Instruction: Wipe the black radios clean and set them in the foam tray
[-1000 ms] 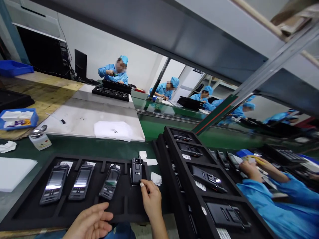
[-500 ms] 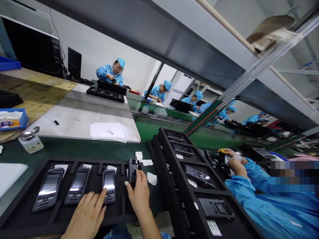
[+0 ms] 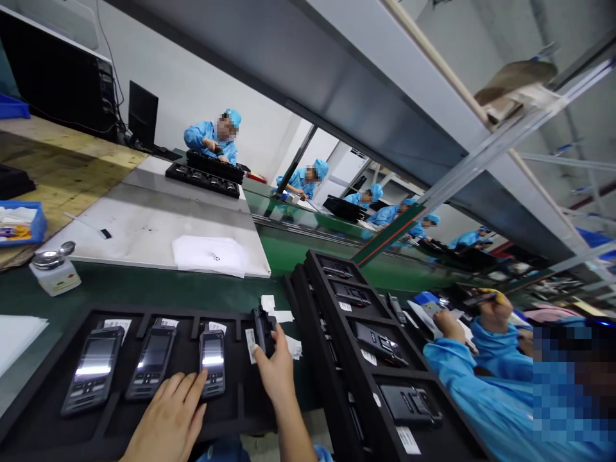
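Observation:
A black foam tray (image 3: 120,410) lies in front of me with three handheld devices (image 3: 94,369) lying face up in its slots. My left hand (image 3: 166,420) rests flat on the tray, fingers stretched, its fingertips touching the lower end of the third device (image 3: 212,360). My right hand (image 3: 275,372) grips a fourth black device (image 3: 264,328), which stands tilted on its edge over the rightmost slot. A small white label (image 3: 249,336) shows in that slot beside it.
A stack of black trays (image 3: 366,359) with more devices stands to the right. A co-worker in blue (image 3: 486,378) works at the right, others sit along the green conveyor (image 3: 312,247). A metal plate (image 3: 158,224), white papers, a small jar (image 3: 54,269) and a blue bin (image 3: 22,224) lie at the left.
My right hand has tipped the fourth device from upright to edge-on over its slot. My left hand came forward onto the tray, and the third device now lies flat.

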Demonstrator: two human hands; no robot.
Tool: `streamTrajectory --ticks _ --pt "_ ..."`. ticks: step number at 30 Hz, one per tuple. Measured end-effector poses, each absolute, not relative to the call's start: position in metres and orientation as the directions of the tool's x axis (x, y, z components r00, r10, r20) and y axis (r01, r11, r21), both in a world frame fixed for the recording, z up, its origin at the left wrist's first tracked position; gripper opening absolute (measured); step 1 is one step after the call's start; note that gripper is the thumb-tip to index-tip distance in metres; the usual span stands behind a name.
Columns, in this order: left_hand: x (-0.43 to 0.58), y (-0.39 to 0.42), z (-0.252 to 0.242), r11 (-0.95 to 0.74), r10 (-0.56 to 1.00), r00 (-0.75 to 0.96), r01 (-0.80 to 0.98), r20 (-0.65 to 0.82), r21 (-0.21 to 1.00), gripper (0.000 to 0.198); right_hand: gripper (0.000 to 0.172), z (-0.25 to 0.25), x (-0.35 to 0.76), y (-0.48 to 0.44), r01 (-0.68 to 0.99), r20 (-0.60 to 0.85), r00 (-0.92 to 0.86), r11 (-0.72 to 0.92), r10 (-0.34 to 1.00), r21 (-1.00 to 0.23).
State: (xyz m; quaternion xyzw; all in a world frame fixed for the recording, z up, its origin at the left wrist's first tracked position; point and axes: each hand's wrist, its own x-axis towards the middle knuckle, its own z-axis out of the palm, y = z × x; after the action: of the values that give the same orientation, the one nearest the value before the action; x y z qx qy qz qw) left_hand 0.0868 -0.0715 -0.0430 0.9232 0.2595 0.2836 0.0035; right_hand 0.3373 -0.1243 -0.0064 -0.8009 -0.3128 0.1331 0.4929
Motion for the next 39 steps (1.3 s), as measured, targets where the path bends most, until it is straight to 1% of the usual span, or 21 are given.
streamTrajectory --ticks 1,2,3,5,7,9,11,13,16,19,22,26,27,29,31,32,33,34,35,37,39 --pt "0.086 -0.071 -0.042 -0.868 0.478 0.705 0.473 0.524 0.155 0.043 0.074 -0.004 0.341 -0.129 0.187 -0.008 0.780 -0.245 0.626 -0.951" --pt "0.086 -0.071 -0.042 -0.869 0.477 0.705 0.469 0.525 0.159 0.043 0.070 -0.002 0.344 -0.135 -0.010 -0.116 0.763 -0.168 0.636 -0.986" --pt "0.086 -0.070 -0.042 -0.870 0.476 0.705 0.465 0.525 0.164 0.043 0.064 0.000 0.346 -0.141 -0.197 -0.212 0.722 -0.098 0.658 -0.975" --pt "0.086 -0.070 -0.041 -0.871 0.477 0.703 0.459 0.528 0.177 0.044 0.048 0.002 0.344 -0.154 -0.487 -0.344 0.612 -0.004 0.712 -0.873" --pt "0.086 -0.069 -0.041 -0.872 0.477 0.696 0.451 0.536 0.190 0.044 0.038 0.000 0.338 -0.163 -0.666 -0.438 0.518 0.024 0.735 -0.746" --pt "0.086 -0.068 -0.041 -0.876 0.471 0.691 0.439 0.548 0.201 0.044 0.035 -0.004 0.332 -0.166 -0.772 -0.517 0.447 0.024 0.730 -0.635" --pt "0.086 -0.067 -0.041 -0.881 0.463 0.688 0.426 0.559 0.206 0.045 0.032 -0.006 0.328 -0.165 -0.831 -0.566 0.408 0.034 0.717 -0.555" --pt "0.085 -0.067 -0.042 -0.886 0.455 0.693 0.415 0.560 0.206 0.044 0.028 -0.006 0.326 -0.161 -0.854 -0.576 0.405 0.069 0.710 -0.515" --pt "0.083 -0.066 -0.043 -0.889 0.448 0.698 0.414 0.559 0.195 0.044 0.026 -0.001 0.327 -0.159 -0.852 -0.550 0.427 0.115 0.718 -0.511" --pt "0.083 -0.065 -0.044 -0.892 0.436 0.689 0.415 0.578 0.178 0.043 0.036 0.004 0.325 -0.168 -0.832 -0.530 0.407 0.063 0.744 -0.551" --pt "0.083 -0.064 -0.044 -0.896 0.425 0.683 0.408 0.594 0.174 0.043 0.046 0.007 0.319 -0.187 -0.759 -0.522 0.403 -0.045 0.752 -0.650" --pt "0.083 -0.063 -0.044 -0.897 0.429 0.690 0.402 0.583 0.185 0.043 0.062 0.011 0.317 -0.214 -0.611 -0.525 0.526 -0.132 0.669 -0.781" --pt "0.083 -0.063 -0.045 -0.898 0.428 0.694 0.398 0.579 0.187 0.045 0.066 0.012 0.319 -0.219 -0.554 -0.513 0.566 -0.162 0.645 -0.816" --pt "0.082 -0.062 -0.049 -0.902 0.422 0.701 0.387 0.575 0.190 0.047 0.065 0.013 0.328 -0.222 -0.375 -0.438 0.652 -0.238 0.619 -0.896" --pt "0.082 -0.060 -0.053 -0.907 0.413 0.705 0.378 0.576 0.187 0.048 0.057 0.013 0.343 -0.219 -0.095 -0.279 0.737 -0.314 0.615 -0.945" --pt "0.081 -0.060 -0.055 -0.908 0.409 0.705 0.377 0.579 0.183 0.048 0.052 0.014 0.352 -0.215 0.071 -0.172 0.772 -0.351 0.612 -0.934" --pt "0.081 -0.059 -0.057 -0.909 0.407 0.706 0.376 0.580 0.180 0.049 0.047 0.014 0.361 -0.209 0.221 -0.065 0.795 -0.387 0.603 -0.895" --pt "0.081 -0.059 -0.059 -0.910 0.405 0.707 0.374 0.580 0.179 0.049 0.042 0.013 0.370 -0.203 0.339 0.030 0.807 -0.422 0.589 -0.841" --pt "0.081 -0.058 -0.061 -0.911 0.404 0.711 0.371 0.576 0.181 0.049 0.038 0.013 0.378 -0.196 0.417 0.102 0.814 -0.453 0.572 -0.788" --pt "0.080 -0.058 -0.063 -0.911 0.407 0.715 0.365 0.569 0.193 0.049 0.031 0.011 0.391 -0.181 0.479 0.174 0.823 -0.497 0.540 -0.724" --pt "0.080 -0.057 -0.064 -0.910 0.409 0.708 0.363 0.576 0.200 0.048 0.027 0.007 0.400 -0.169 0.501 0.193 0.821 -0.515 0.538 -0.695"
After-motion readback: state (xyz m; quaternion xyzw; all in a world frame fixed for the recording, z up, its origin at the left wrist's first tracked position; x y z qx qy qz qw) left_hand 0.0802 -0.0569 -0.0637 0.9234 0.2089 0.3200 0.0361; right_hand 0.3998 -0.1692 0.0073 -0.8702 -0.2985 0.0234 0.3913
